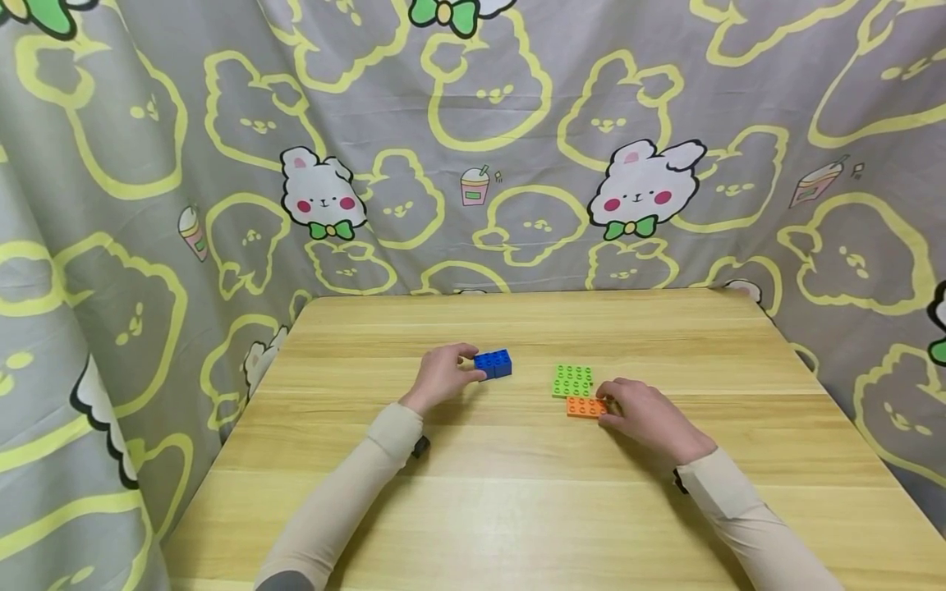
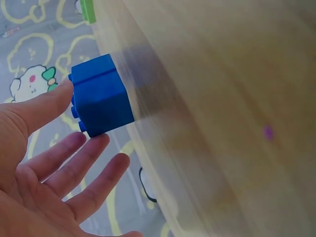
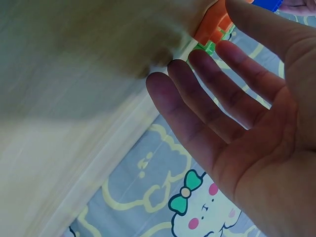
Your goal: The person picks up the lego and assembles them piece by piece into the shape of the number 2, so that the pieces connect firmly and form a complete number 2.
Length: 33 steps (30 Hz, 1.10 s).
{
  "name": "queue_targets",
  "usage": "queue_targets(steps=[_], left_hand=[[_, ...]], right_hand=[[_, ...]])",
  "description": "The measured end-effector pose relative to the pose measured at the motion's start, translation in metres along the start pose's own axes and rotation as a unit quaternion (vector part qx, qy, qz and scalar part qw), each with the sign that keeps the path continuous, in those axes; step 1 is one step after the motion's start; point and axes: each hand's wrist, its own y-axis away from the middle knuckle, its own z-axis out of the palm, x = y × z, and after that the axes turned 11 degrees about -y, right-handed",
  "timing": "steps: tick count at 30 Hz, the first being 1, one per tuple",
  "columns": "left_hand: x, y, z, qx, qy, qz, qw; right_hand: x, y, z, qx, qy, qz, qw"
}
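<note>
Two blue toy bricks point(image 1: 493, 363) sit side by side on the table, studs up, with a seam between them in the left wrist view. My left hand point(image 1: 446, 376) is at their left end, thumb at the near side and relaxed fingers spread round the end. To the right lie a flat lime-green studded brick point(image 1: 572, 381) and a flat orange studded brick point(image 1: 585, 407), close together, the orange nearer me. My right hand point(image 1: 643, 414) reaches the orange brick's right end, thumb and fingertips right at it. Its fingers are extended in the right wrist view.
All the bricks rest on a light wooden table point(image 1: 488, 501). A grey curtain point(image 1: 510, 172) with cartoon animals hangs behind the table's far edge and along both sides. Bare wood shows between the blue bricks and the green one.
</note>
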Motion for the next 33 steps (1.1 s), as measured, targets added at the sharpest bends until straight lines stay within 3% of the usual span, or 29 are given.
queue_targets(steps=[19, 33], left_hand=[[-0.0020, -0.0084, 0.0028, -0.033, 0.040, -0.008, 0.9986], [-0.0069, 0.0003, -0.0051, -0.047, 0.053, -0.014, 0.9974]], right_hand=[[0.0000, -0.0031, 0.0023, -0.005, 0.004, -0.001, 1.000], [-0.0072, -0.0052, 0.0045, -0.011, 0.006, -0.010, 1.000]])
